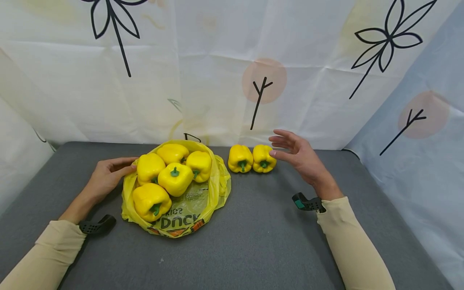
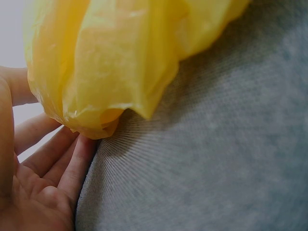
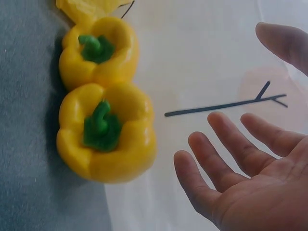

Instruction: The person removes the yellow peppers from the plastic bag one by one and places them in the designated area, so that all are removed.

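Observation:
A yellow plastic bag stands with its mouth rolled open, several yellow bell peppers inside. At its left side my left hand touches the bag, thumb near the rim. In the left wrist view the fingers are spread and nearly straight, their tips hidden behind the plastic. Right of the bag, two more bell peppers stand side by side, a left one and a right one, green stems facing me. My right hand hovers beside the right pepper, fingers extended, palm holding nothing.
The grey table meets a patterned fabric wall just behind the bag and peppers. Another fabric wall borders the right side. Dark wristbands sit on both wrists.

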A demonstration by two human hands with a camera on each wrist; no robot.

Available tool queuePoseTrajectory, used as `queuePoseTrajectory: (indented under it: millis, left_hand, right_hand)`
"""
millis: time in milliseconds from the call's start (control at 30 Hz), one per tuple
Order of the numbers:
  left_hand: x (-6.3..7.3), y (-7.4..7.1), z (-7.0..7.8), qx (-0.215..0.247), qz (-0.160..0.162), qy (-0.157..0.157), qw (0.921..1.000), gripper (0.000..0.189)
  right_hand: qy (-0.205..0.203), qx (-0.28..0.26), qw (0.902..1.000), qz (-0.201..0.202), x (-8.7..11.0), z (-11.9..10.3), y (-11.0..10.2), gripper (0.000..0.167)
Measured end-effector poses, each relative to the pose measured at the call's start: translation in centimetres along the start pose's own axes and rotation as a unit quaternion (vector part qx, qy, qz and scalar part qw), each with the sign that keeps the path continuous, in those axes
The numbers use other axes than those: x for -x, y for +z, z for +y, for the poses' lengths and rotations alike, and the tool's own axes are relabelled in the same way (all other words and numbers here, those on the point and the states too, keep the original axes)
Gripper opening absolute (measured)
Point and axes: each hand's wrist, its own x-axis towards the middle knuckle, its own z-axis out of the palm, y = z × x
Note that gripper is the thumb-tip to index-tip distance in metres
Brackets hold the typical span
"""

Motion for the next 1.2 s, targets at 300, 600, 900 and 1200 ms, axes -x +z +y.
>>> queuePoseTrajectory:
  millis: [300,600,900,1200]
  left_hand:
    - [0.0,0.0,0.0,-0.001,0.000,-0.004,1.0000,0.053]
    - [0.0,0.0,0.1,0.000,0.000,0.000,1.0000,0.052]
    - [0.0,0.0,0.0,0.006,-0.001,0.005,1.0000,0.050]
    - [0.0,0.0,-0.1,0.004,0.000,0.005,1.0000,0.050]
  right_hand:
    - [-0.008,-0.002,0.9996,-0.028,0.2,-1.1,1.7,0.067]
    - [-0.020,-0.013,0.9979,-0.060,0.3,-1.7,4.0,0.070]
    - [-0.047,-0.016,0.9950,-0.087,0.5,-1.9,5.9,0.067]
    - [-0.058,-0.006,0.9911,-0.119,0.5,-1.9,7.2,0.068]
